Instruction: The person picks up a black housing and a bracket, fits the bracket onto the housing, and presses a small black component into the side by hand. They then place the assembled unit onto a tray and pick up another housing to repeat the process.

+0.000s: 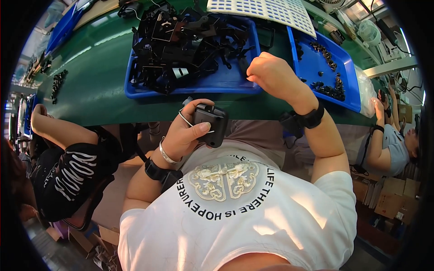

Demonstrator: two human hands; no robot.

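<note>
My left hand is wrapped round a small black boxy plastic housing, held in front of my body near the table's edge. A thin white wire runs beside its fingers. Over the right end of a large blue tray, my right hand is closed in a pinch. Its fingertips point left; whatever may be between them cannot be made out. Tangled black brackets and plastic parts fill most of that tray, with a dark piece close to the pinching fingers.
A second blue tray at the right holds small black parts. Behind stands a white perforated rack. More small black pieces lie on the green table. Co-workers sit at both sides; one forearm rests near the left edge.
</note>
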